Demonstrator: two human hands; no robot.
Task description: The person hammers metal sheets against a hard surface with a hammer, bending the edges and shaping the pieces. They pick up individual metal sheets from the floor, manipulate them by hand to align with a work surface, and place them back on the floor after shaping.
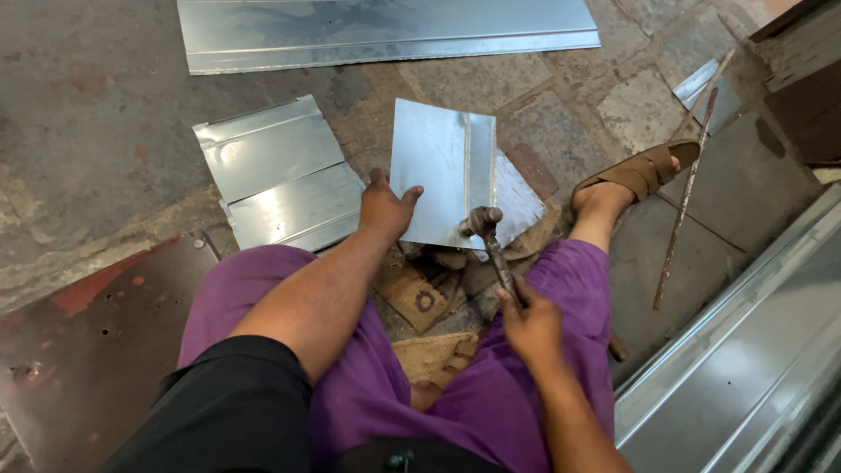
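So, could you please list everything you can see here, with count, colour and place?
square metal sheet: one, silver, centre, under left hand
hammer: one, rusty, head on sheet's near edge
ribbed metal sheet: one, silver, left
long metal panel: one, silver, top
metal rod: one, rusty, right
metal channel: one, grey, lower right
sandal: one, brown, right foot
left hand: on sheet
right hand: gripping hammer handle

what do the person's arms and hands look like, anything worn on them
Both forearms are bare down to the wrists. The left hand and right hand wear no gloves, and no rings, watch or bands show. A black sleeve covers the left upper arm; the right arm shows no sleeve.
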